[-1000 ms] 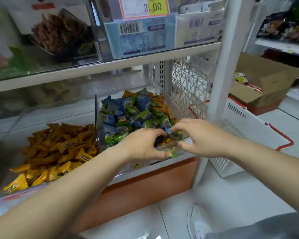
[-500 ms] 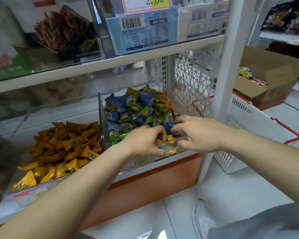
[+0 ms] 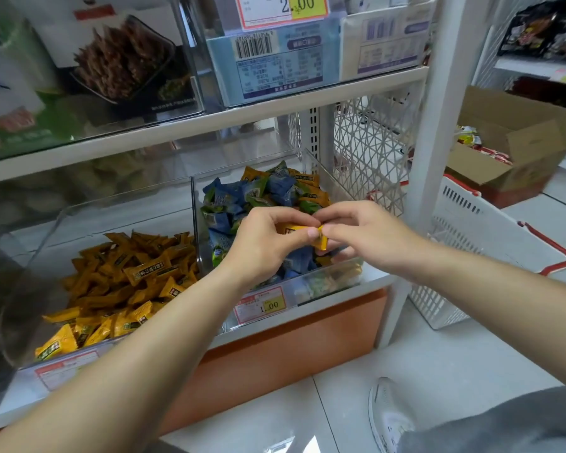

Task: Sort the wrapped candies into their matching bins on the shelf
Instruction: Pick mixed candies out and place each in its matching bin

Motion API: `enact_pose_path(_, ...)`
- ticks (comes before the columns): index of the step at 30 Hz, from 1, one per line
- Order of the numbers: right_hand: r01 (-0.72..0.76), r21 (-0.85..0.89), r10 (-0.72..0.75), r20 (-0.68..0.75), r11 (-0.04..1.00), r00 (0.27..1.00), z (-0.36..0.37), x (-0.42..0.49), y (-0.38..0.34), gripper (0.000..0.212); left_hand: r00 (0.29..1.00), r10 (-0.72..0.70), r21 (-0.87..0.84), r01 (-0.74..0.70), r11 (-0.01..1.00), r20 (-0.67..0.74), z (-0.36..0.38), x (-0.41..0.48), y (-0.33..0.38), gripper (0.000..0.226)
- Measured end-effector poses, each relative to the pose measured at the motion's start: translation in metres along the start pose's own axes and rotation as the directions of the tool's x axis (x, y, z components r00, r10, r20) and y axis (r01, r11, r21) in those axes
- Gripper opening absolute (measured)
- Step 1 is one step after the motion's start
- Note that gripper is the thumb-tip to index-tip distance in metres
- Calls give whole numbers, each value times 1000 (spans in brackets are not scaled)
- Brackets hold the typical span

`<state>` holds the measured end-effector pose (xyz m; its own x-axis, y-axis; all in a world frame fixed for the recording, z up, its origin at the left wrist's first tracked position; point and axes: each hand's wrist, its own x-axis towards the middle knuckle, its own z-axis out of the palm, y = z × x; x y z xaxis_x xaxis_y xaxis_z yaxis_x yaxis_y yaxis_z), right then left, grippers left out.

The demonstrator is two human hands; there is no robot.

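Note:
Two clear bins stand on the lower shelf. The left bin [image 3: 40,256] holds a heap of yellow wrapped candies [image 3: 128,282]. In the right bin [image 3: 311,165], blue and green candies [image 3: 239,197] are mixed with a few yellow ones. Over the right bin, my left hand [image 3: 262,246] and my right hand [image 3: 363,237] meet, and both pinch one yellow candy [image 3: 304,233] between their fingertips. The candy's middle is hidden by my left fingers.
A white shelf post [image 3: 435,125] rises just right of my hands. A white basket with red handles [image 3: 490,250] stands on the floor beyond it, with an open cardboard box [image 3: 517,152] behind. Price tags [image 3: 262,305] hang on the shelf front. My shoe [image 3: 389,416] is on the floor tiles.
Both hands have lifted out of the pile in the right bin and now hold a yellow candy between them; earlier their fingers were digging among the blue and green candies.

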<state>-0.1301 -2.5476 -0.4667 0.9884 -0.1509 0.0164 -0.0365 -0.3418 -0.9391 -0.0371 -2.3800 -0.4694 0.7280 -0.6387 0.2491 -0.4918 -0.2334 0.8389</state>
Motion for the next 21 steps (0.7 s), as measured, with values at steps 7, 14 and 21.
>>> enact_pose_path(7, 41, 197, -17, -118, 979, 993, -34, -9, -3, 9, 990, -131, -330, 105, 938, -59, 32, 9, 9, 15)
enact_pose_path(14, 21, -189, -78, -295, 982, 952, -62, -8, 18, 21, 946, 60, 564, -239, 790, 318, 47, 28, -4, 40)
enact_pose_path(21, -1, -238, -62, -255, 971, 965, -65, -5, 24, 11, 956, 63, 590, -229, 774, 288, 28, 26, 7, 27)
